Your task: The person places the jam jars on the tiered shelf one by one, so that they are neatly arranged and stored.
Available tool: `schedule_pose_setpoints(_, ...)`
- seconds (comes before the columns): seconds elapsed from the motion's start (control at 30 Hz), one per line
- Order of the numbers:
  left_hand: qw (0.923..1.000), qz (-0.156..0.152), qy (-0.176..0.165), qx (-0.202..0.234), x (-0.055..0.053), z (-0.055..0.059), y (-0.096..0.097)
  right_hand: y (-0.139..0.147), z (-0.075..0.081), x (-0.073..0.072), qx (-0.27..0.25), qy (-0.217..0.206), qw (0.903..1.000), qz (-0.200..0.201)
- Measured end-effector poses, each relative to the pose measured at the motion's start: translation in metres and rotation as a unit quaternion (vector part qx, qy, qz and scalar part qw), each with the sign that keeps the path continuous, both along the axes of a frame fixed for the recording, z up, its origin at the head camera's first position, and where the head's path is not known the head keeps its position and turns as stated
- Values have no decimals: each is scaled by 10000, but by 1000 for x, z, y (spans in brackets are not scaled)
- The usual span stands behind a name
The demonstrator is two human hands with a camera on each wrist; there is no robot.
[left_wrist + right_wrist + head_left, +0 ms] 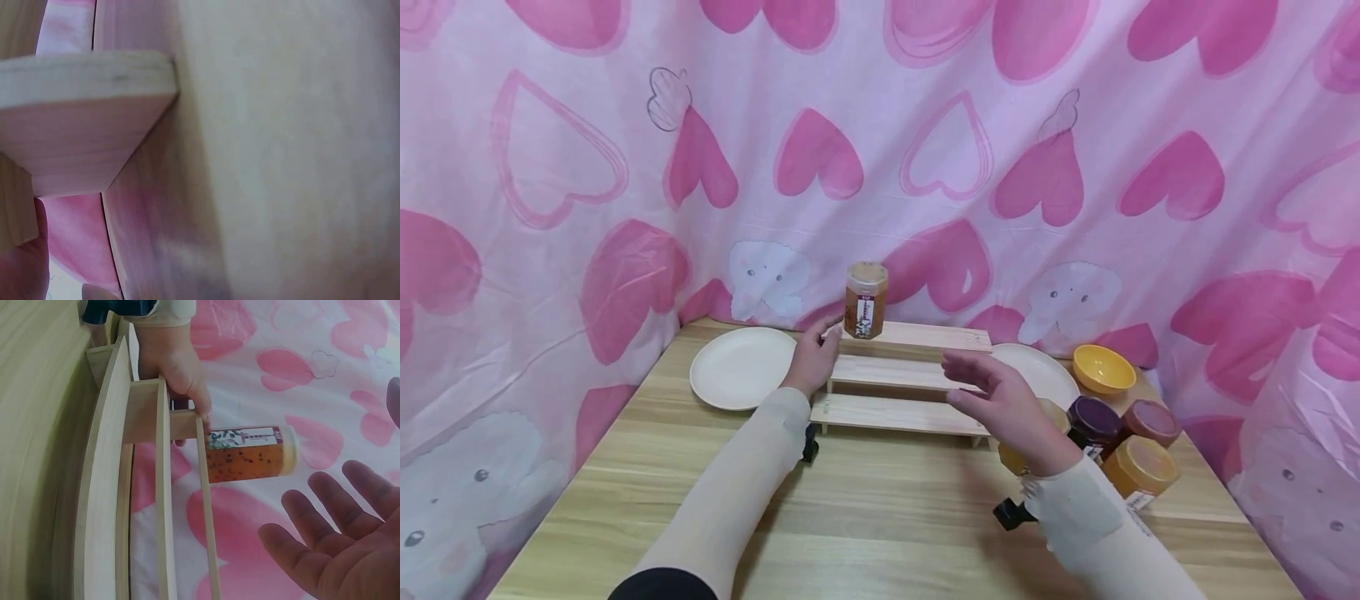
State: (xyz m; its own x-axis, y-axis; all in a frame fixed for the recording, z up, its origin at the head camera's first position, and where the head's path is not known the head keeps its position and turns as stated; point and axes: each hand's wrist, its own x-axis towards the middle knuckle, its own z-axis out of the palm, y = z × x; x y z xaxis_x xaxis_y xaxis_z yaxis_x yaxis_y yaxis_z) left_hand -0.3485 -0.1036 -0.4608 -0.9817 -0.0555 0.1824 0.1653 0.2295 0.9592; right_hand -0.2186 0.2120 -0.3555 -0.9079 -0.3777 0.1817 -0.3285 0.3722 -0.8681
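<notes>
Gripping the stepped wooden rack (898,414), seemingly: left hand (814,357); right hand (1003,402), fingers apart.

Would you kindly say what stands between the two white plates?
In the head view, a tiered wooden rack stands between them, a jar on top, the left hand at its left end.

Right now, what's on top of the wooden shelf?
One jar stands on the top step, by the left hand. The jar and hand cover bits I can't see.
</notes>
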Motion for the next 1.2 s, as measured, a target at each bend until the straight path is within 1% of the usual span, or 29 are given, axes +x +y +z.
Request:
schedule_pose_setpoints(0.17,9999,24,19,-106,1,0,0,21,2,13,206,232,9994,121)
schedule_pose_setpoints(0.27,9999,32,28,-140,1,-1,0,34,4,18,224,274,9994,66)
schedule_pose_setpoints(0.43,9999,-9,59,-118,0,-1,0,55,7,30,278,166,9992,-218)
schedule_pose_setpoints(0.53,9999,-28,50,-90,-1,-2,0,68,8,38,212,-13,9987,-455)
schedule_pose_setpoints(0.6,10000,-23,32,-85,-1,-2,0,76,7,42,107,-44,9986,-514)
schedule_pose_setpoints(0.67,9999,-12,7,-111,-1,-2,-1,86,6,46,-42,-20,9989,-472)
schedule_pose_setpoints(0.77,9999,9,-3,-129,0,-1,-1,103,4,51,-238,300,9988,-305)
schedule_pose_setpoints(0.87,9999,10,-7,-130,2,1,-1,119,1,55,-528,600,9964,-275)
schedule_pose_setpoints(0.9,9999,14,-10,-127,2,1,0,123,1,57,-550,662,9958,-316)
schedule_pose_setpoints(0.93,9999,14,-5,-123,3,1,0,128,0,59,-673,662,9950,-331)
schedule_pose_setpoints(1.03,9999,15,10,-149,2,1,0,141,-2,64,-776,628,9937,-505)
schedule_pose_setpoints(1.1,9999,22,30,-152,2,0,0,149,-3,68,-637,543,9941,-695)
schedule_pose_setpoints(1.13,9999,22,40,-150,2,0,0,153,-4,69,-692,512,9934,-752)
schedule_pose_setpoints(1.2,9999,21,49,-133,2,-1,0,162,-6,72,-576,500,9924,-966)
